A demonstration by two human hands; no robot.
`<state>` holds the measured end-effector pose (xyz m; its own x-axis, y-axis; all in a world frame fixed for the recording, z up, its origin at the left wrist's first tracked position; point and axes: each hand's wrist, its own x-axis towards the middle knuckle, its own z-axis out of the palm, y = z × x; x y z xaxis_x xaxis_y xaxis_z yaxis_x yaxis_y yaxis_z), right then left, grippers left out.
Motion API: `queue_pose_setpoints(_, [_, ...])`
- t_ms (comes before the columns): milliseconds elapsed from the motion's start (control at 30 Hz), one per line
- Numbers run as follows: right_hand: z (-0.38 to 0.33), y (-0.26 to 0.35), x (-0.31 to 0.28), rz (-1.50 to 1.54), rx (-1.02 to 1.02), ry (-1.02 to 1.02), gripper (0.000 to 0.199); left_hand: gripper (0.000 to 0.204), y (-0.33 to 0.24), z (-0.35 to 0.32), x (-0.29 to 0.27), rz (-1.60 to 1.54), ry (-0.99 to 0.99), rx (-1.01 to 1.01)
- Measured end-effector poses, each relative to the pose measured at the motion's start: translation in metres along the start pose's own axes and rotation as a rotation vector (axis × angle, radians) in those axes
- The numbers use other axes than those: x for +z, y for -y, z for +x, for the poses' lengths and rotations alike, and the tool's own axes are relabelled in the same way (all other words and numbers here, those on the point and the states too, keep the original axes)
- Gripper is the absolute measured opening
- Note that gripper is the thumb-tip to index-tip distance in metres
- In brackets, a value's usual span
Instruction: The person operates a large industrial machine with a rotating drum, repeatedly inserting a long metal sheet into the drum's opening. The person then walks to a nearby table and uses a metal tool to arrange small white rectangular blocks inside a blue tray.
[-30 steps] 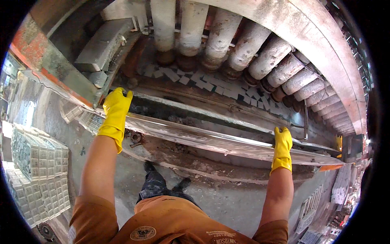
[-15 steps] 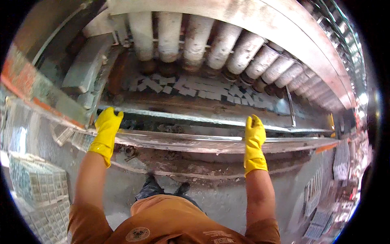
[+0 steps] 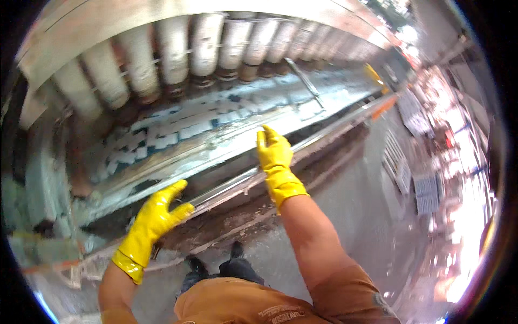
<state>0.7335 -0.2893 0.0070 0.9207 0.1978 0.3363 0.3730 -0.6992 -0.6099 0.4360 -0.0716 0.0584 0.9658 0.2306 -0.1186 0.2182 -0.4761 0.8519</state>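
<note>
Both my hands wear yellow rubber gloves over a long machine trough. My left hand (image 3: pixel 154 218) is at the near edge, its thumb and fingers apart with nothing seen between them. Farther right, my right hand (image 3: pixel 276 154) hovers over or touches the shiny metal rail (image 3: pixel 232 185); its thumb stands away from the fingers and no held thing shows. Just beyond the hands runs a wet, pale ledge (image 3: pixel 162 186). Behind it, flat white rectangular pieces (image 3: pixel 162 139) lie scattered on the dark, wet bed.
A row of thick whitish cylinders (image 3: pixel 206 46) stands behind the bed, under a pale beam (image 3: pixel 124 24). A thin metal bar (image 3: pixel 305 83) lies across the bed to the right. Slatted pallets (image 3: pixel 396 164) and a grey crate (image 3: pixel 427 194) rest on the floor at right.
My view has swung to the right along the trough. My left hand has come off the ledge by the left end and moved inward; my right hand now reaches farther forward.
</note>
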Motion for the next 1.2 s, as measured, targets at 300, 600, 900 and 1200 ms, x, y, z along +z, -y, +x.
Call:
queue_pose_setpoints(300, [0.005,0.009,-0.003,0.170,0.011,-0.072,0.035,0.071,-0.064,0.147,0.155,0.851,0.075,0.251])
queue_pose_setpoints(600, [0.005,-0.004,-0.008,0.269,-0.069,-0.204,0.032,0.050,-0.071,0.187,0.172,0.732,0.035,0.077])
queue_pose_setpoints(900, [-0.010,-0.023,-0.031,0.352,-0.421,-0.003,0.040,0.061,-0.100,0.184,0.173,0.885,-0.070,-0.005])
queue_pose_setpoints(1200, [-0.238,-0.255,-0.073,0.429,0.315,0.653,0.068,0.084,-0.080,0.182,0.172,1.050,-0.176,0.113])
